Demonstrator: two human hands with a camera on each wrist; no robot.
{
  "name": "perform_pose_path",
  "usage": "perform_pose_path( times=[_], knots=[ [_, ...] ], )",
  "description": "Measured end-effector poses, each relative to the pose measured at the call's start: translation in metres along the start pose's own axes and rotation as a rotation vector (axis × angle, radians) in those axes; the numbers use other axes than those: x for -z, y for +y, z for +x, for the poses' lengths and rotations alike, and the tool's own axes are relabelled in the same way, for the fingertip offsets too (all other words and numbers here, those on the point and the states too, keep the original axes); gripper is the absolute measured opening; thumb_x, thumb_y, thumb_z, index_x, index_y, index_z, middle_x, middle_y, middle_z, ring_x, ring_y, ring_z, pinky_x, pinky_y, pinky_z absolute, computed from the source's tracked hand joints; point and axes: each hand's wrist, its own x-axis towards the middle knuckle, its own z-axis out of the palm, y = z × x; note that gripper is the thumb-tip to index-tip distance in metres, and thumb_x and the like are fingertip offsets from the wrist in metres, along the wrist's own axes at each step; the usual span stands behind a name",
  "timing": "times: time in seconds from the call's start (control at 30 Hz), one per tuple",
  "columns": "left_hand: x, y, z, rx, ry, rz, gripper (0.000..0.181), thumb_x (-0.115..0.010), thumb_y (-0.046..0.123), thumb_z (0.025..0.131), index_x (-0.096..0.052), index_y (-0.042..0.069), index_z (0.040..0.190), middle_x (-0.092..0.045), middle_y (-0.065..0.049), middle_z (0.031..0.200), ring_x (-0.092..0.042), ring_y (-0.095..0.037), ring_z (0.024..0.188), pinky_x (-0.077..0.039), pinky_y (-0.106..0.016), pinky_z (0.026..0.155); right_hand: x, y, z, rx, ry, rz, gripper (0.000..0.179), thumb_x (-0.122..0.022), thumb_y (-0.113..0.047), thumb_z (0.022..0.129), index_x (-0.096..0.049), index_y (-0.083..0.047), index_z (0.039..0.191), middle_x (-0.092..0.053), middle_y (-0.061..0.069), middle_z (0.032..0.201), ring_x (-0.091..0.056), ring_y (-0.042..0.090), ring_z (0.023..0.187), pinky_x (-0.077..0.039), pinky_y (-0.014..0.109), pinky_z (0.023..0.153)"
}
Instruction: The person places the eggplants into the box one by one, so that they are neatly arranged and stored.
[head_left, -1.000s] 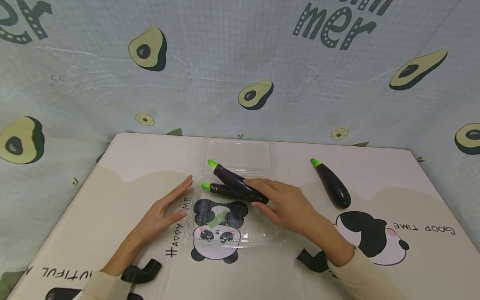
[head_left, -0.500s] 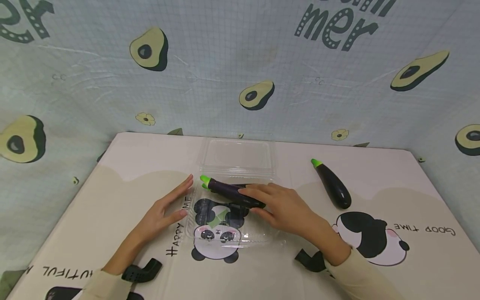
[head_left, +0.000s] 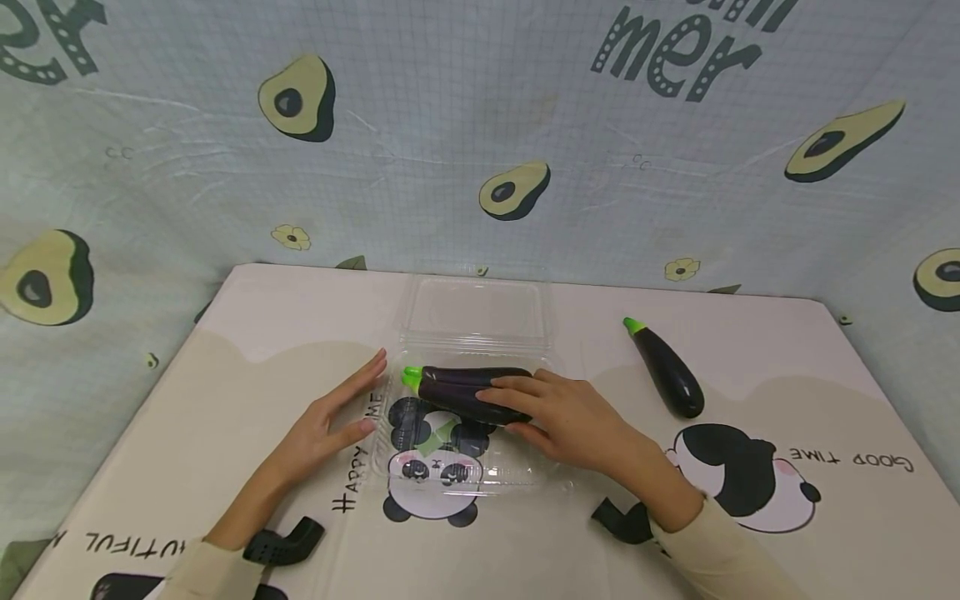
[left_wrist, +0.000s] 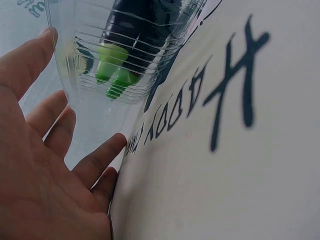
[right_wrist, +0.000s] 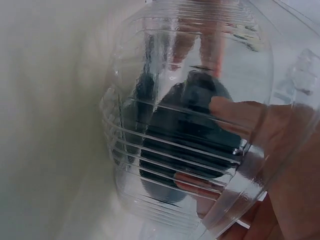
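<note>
In the head view a clear plastic clamshell box stands with its lid folded back flat. Two dark purple eggplants lie side by side across its base, green stems to the left: a rear eggplant and a front eggplant. My right hand reaches over the right wall and holds the front eggplant by its blunt end, fingers on top and thumb at the near side. Outside the left wall, my left hand spreads with straight fingers; the left wrist view has its fingertips right at the rim.
Another eggplant lies on the table to the right of the box. The table cover bears panda prints and lettering. Behind it hangs a pale sheet printed with avocados. Black straps are at both wrists.
The front eggplant, held tilted above the other a second ago, has swung down toward me and now lies alongside it in the box. My left hand has stayed in place.
</note>
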Motion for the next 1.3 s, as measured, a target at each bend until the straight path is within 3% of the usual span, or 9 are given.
perform_pose_path(
  times=[0.2, 0.57, 0.87, 1.13, 1.3],
  knots=[
    [0.0004, -0.0008, 0.0, -0.013, -0.003, -0.003, 0.069, -0.064, 0.006, 0.085, -0.036, 0.01, 0.148, -0.025, -0.001, 0.156, -0.038, -0.011, 0.134, -0.017, -0.02, 0.109, -0.0019, 0.0015, 0.0003, 0.013, -0.013, -0.001, 0.047, -0.067, -0.027, 0.09, -0.055, -0.024, 0.135, -0.058, 0.0, 0.131, -0.06, 0.017, 0.09, -0.048, 0.025, 0.058],
    [0.001, -0.003, -0.001, 0.024, -0.024, -0.009, 0.067, -0.063, 0.009, 0.088, -0.034, 0.011, 0.149, -0.022, 0.004, 0.157, -0.035, -0.009, 0.135, -0.016, -0.021, 0.11, -0.0021, 0.0021, 0.0022, 0.012, -0.052, -0.002, 0.047, -0.066, -0.027, 0.091, -0.054, -0.025, 0.136, -0.057, 0.001, 0.133, -0.061, 0.02, 0.1, -0.053, 0.032, 0.069],
    [0.0014, -0.0018, 0.0001, 0.006, -0.014, -0.01, 0.068, -0.063, 0.006, 0.087, -0.035, 0.01, 0.149, -0.023, 0.002, 0.157, -0.036, -0.009, 0.135, -0.016, -0.02, 0.109, -0.0035, 0.0021, 0.0034, 0.02, -0.086, -0.04, 0.047, -0.068, -0.026, 0.09, -0.055, -0.028, 0.135, -0.056, -0.001, 0.134, -0.06, 0.019, 0.096, -0.051, 0.03, 0.066],
    [0.0008, -0.0013, -0.0001, 0.001, -0.007, 0.007, 0.069, -0.064, 0.008, 0.086, -0.035, 0.013, 0.149, -0.024, 0.002, 0.156, -0.036, -0.009, 0.135, -0.017, -0.019, 0.109, -0.006, 0.0021, 0.003, 0.01, -0.104, -0.053, 0.049, -0.068, -0.03, 0.089, -0.055, -0.029, 0.136, -0.055, 0.0, 0.135, -0.062, 0.025, 0.106, -0.054, 0.038, 0.078],
    [0.0002, 0.0005, -0.0003, 0.004, 0.0, 0.008, 0.07, -0.065, 0.008, 0.086, -0.035, 0.016, 0.149, -0.025, 0.002, 0.156, -0.036, -0.01, 0.135, -0.017, -0.019, 0.109, -0.0069, 0.0019, 0.0021, 0.005, -0.1, -0.047, 0.049, -0.069, -0.03, 0.088, -0.055, -0.03, 0.135, -0.055, 0.0, 0.135, -0.062, 0.023, 0.104, -0.053, 0.036, 0.079]
  ],
)
